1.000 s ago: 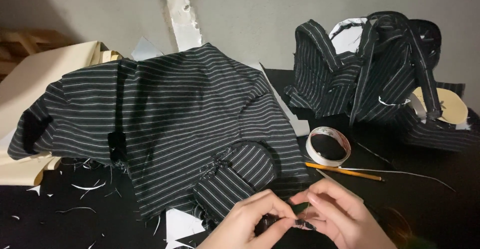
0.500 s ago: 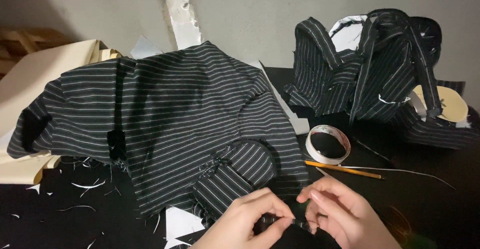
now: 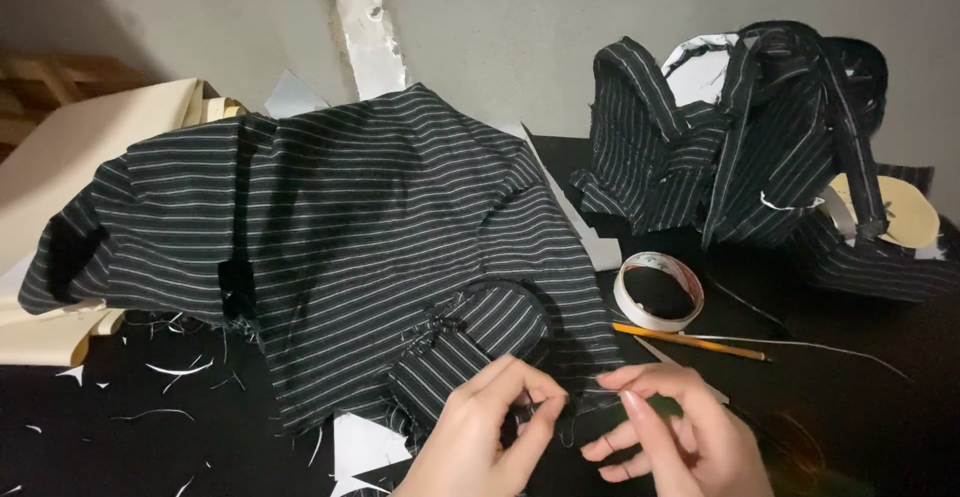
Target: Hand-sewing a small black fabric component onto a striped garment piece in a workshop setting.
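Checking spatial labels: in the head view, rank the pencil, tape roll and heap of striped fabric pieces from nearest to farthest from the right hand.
1. Pencil, just above the right hand.
2. Tape roll, beyond the pencil.
3. Heap of striped fabric pieces, far right by the wall.

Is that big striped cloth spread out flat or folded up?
Mostly spread: the striped cloth lies open across the table, rumpled, with its near edge bunched.

Both bare hands are at the bottom edge of the view, close together but not touching. The left hand (image 3: 490, 432) comes up from below with its back to the camera; the fingers are curled and the thumb meets the fingertips in a pinch. The right hand (image 3: 672, 432) is just beside it, fingers bent loosely inward, index finger pointing toward the left hand.
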